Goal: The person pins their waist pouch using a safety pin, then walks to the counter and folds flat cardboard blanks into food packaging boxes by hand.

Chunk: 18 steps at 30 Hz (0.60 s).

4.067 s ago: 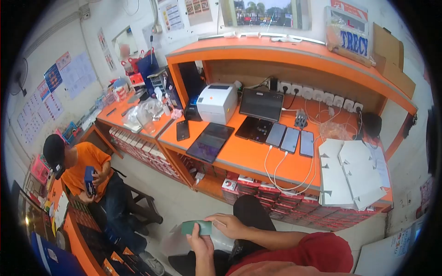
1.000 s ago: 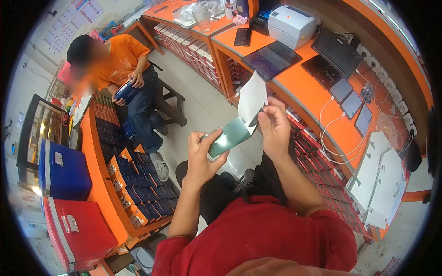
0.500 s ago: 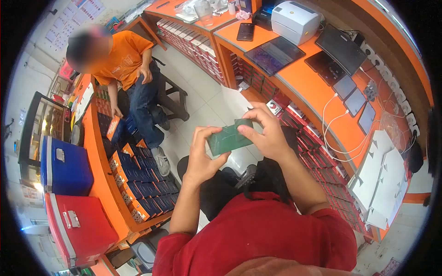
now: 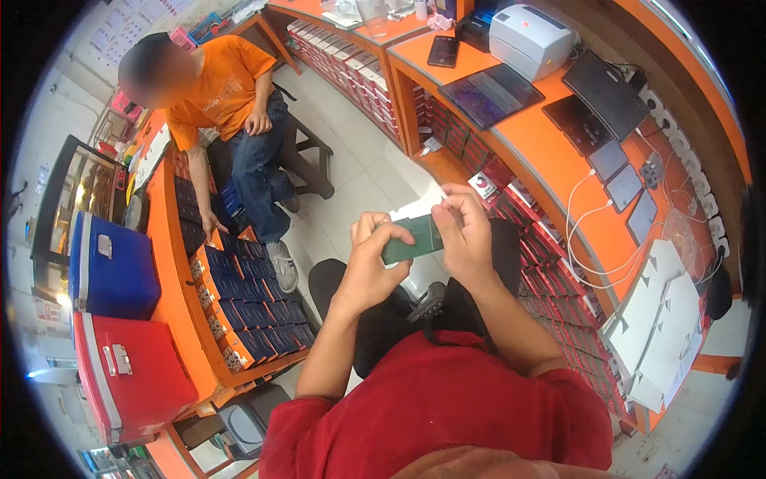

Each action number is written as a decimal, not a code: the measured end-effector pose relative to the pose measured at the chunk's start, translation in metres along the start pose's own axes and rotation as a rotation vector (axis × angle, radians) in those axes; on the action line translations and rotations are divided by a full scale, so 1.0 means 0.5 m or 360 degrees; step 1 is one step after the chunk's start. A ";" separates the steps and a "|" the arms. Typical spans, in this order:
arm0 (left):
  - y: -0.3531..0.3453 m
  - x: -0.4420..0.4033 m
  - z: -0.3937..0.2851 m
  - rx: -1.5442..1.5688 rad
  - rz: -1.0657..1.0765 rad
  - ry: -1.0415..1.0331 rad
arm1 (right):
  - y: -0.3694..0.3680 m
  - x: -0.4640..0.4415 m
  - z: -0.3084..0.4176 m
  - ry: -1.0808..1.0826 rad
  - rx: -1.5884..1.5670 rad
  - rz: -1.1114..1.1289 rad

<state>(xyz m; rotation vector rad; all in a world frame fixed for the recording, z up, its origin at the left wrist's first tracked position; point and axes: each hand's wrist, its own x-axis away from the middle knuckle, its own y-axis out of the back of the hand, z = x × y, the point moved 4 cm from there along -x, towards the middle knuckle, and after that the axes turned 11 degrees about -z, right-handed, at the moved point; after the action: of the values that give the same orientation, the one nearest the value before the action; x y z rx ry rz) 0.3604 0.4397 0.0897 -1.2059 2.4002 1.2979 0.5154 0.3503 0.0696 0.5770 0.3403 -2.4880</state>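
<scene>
A small green card-like piece (image 4: pixel 412 239) is held between my two hands, above my lap. My left hand (image 4: pixel 373 259) pinches its left end, with fingers across the top. My right hand (image 4: pixel 465 239) grips its right end between thumb and fingers. Behind the green piece, close to my right fingers, a white sheet (image 4: pixel 419 199) shows, partly hidden by the hands and blending with the bright floor. Whether the sheet is still joined to the green piece, I cannot tell.
A seated person in orange (image 4: pixel 227 88) reaches toward stacked boxes (image 4: pixel 255 295) at left. Blue (image 4: pixel 120 267) and red (image 4: pixel 140 371) coolers stand on the left counter. On the right counter are a printer (image 4: pixel 531 40), a tablet (image 4: pixel 491 94), phones (image 4: pixel 622 188) and white sheets (image 4: pixel 658 319).
Both hands have moved slightly right and closer together on the green piece. My left fingers now reach further over it. The other person's arm has lowered to the boxes, and the box that hand held is set down.
</scene>
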 end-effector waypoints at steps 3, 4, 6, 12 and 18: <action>-0.001 0.003 0.002 0.0455 0.0194 0.0399 | 0.019 -0.001 -0.015 0.0055 0.0220 0.0129; -0.008 0.008 0.006 0.0425 0.0353 0.0433 | 0.024 0.001 -0.022 0.0044 0.0318 0.0241; -0.021 0.024 0.021 0.0394 0.0510 0.0470 | 0.035 -0.002 -0.027 -0.0037 0.0282 0.0432; -0.007 0.042 0.045 0.0970 -0.0047 0.0364 | 0.058 -0.019 -0.037 -0.0631 -0.0312 0.0595; 0.010 0.015 0.026 0.0492 0.0131 0.0158 | 0.079 -0.038 -0.040 -0.0318 -0.0166 0.0339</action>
<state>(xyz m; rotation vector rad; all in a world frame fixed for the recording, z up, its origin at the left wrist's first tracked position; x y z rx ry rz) 0.3488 0.4469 0.0813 -1.1163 2.6217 0.8587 0.5590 0.3340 0.0561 0.3014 0.3115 -2.2829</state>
